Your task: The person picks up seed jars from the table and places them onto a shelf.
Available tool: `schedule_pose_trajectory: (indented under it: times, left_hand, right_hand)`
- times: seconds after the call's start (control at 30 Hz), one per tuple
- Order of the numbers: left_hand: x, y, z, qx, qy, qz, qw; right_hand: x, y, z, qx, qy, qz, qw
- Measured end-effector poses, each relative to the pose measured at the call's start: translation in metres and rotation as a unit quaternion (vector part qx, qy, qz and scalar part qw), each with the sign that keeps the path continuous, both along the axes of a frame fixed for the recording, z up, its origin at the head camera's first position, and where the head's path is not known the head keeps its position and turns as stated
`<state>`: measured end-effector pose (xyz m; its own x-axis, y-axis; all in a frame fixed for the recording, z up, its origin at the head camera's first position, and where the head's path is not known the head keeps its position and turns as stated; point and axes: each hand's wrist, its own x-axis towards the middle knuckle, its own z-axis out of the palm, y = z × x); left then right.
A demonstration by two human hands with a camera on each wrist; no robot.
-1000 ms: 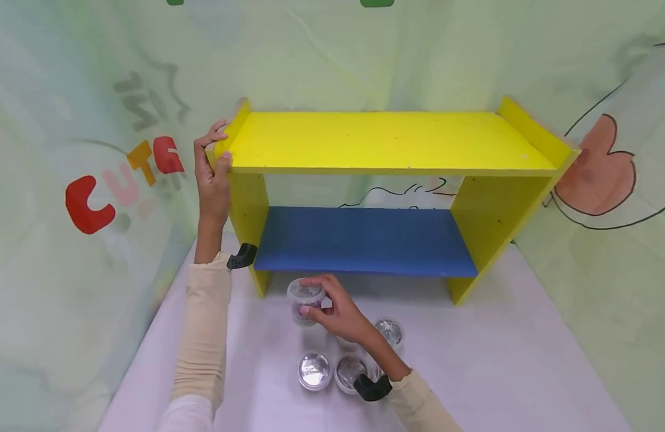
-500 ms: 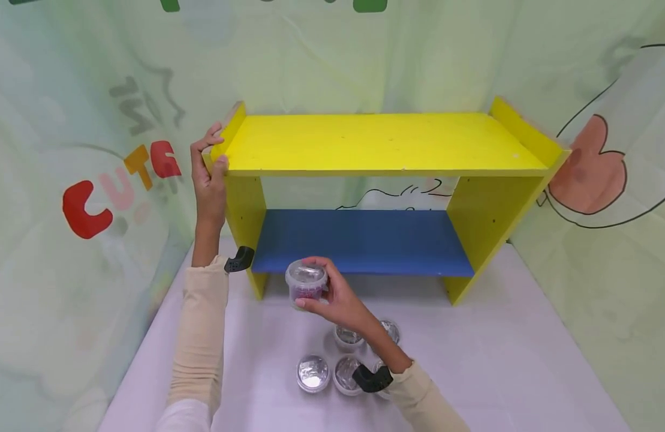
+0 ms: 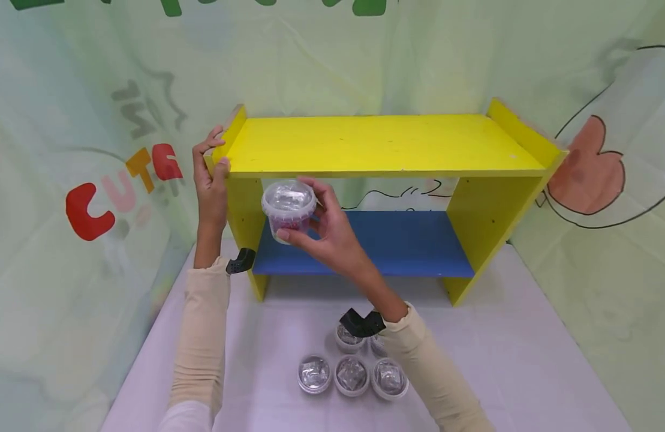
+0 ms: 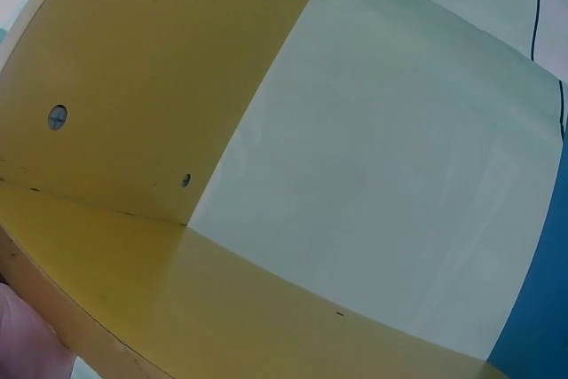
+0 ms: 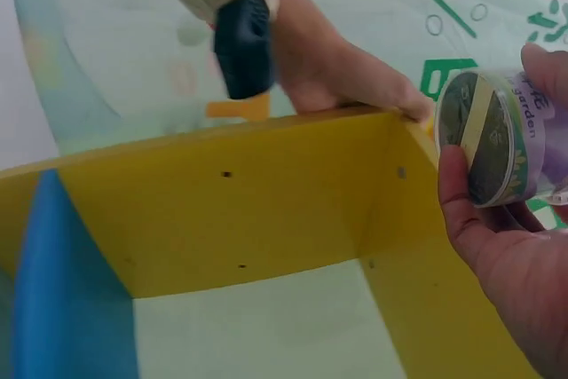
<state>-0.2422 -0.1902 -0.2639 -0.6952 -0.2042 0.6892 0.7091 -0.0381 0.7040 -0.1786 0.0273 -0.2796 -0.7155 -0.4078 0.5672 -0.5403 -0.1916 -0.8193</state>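
Note:
My left hand [image 3: 210, 193] grips the upper left corner of a yellow shelf unit [image 3: 386, 144], fingers outside the raised side and thumb at the front. In the left wrist view, only a blurred bit of a finger [image 4: 31, 339] shows beside the yellow panel. My right hand [image 3: 337, 237] holds a small clear plastic tub [image 3: 289, 204] with a lid, in front of the opening below the yellow top. The thumb lies on the tub's near side. In the right wrist view, the tub [image 5: 524, 135] has a purple printed label and a dark round base.
A blue lower shelf [image 3: 413, 243] spans the unit between its yellow sides. Several similar lidded tubs [image 3: 351, 375] stand on the white tablecloth [image 3: 499, 360] in front, one partly hidden by the right sleeve. A printed cloth backdrop [image 3: 321, 66] surrounds the table.
My right hand has lifted the tub from near the table, up past the blue shelf to just below the yellow top. My left hand keeps its grip on the corner.

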Motion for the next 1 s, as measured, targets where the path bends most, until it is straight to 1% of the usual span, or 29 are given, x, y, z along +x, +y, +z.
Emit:
schedule_pose_trajectory:
  times: [0.13,0.23,0.33,0.4,0.5,0.7,0.77,0.9,1.0]
  left_hand:
    - [-0.002,0.001,-0.001,-0.004,-0.006,0.002,1.0000]
    - [-0.008,-0.003,-0.005,-0.003,-0.009,0.006,0.9999]
    - [-0.017,-0.008,-0.012,-0.010,0.002,0.015,0.9998]
    - [-0.020,-0.010,-0.016,-0.017,0.016,0.020,0.9995]
    - [-0.023,-0.010,-0.018,-0.027,0.032,0.028,0.9987]
    - [-0.025,-0.012,-0.019,-0.002,0.013,0.019,0.9997]
    - [-0.025,-0.011,-0.020,0.003,0.014,0.014,0.9998]
    - [-0.026,-0.010,-0.020,0.000,0.028,0.009,0.9996]
    - [-0.026,-0.010,-0.019,-0.005,0.032,0.012,0.9994]
  right_hand:
    - [-0.010,-0.001,0.022,-0.006,0.034,-0.038,0.999]
    - [-0.018,-0.002,0.035,-0.004,0.061,-0.073,0.995]
    - [-0.027,-0.003,0.044,-0.002,0.087,-0.105,0.991]
    - [-0.032,-0.003,0.049,0.003,0.096,-0.124,0.988]
    - [-0.037,-0.006,0.053,0.014,0.100,-0.146,0.984]
    - [-0.043,-0.016,0.051,0.042,0.091,-0.172,0.980]
    - [-0.045,-0.019,0.050,0.049,0.083,-0.177,0.980]
    - [-0.046,-0.023,0.050,0.063,0.069,-0.192,0.977]
    - [-0.047,-0.023,0.049,0.081,0.075,-0.211,0.971]
